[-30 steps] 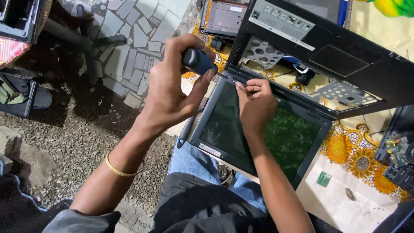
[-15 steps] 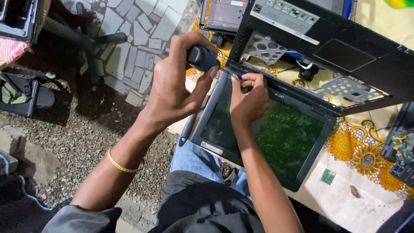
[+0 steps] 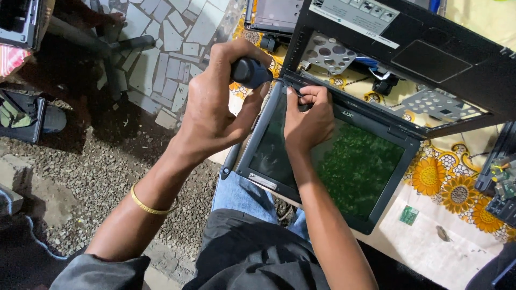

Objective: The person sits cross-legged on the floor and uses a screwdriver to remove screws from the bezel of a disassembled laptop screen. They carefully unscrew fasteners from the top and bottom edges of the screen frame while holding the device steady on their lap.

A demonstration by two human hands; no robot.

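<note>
- At the bottom of the frame sit the person's lap, in a dark shirt and blue jeans (image 3: 236,196), with both forearms reaching up toward the middle.
- The left wrist carries a thin yellow bangle (image 3: 146,204), lower left of centre.
- The left hand (image 3: 212,110), upper middle, has its grip wrapped tight round the dark handle of a screwdriver (image 3: 251,71); the tool's tip is hidden.
- The right hand (image 3: 309,118), just right of it, rests on the laptop screen panel (image 3: 344,166), fingertips (image 3: 307,95) pinched narrow at the panel's top edge; what they pinch is too small to tell.
- The screen panel lies tilted across the knees and the worktop edge, glass reflecting green.
- Beyond it, upper right, the black laptop base (image 3: 430,59) stands open, with perforated metal brackets showing.
- A sunflower-patterned cloth (image 3: 446,188) covers the worktop at right.
- Gravel and broken-tile floor (image 3: 70,161) fill the left.
</note>
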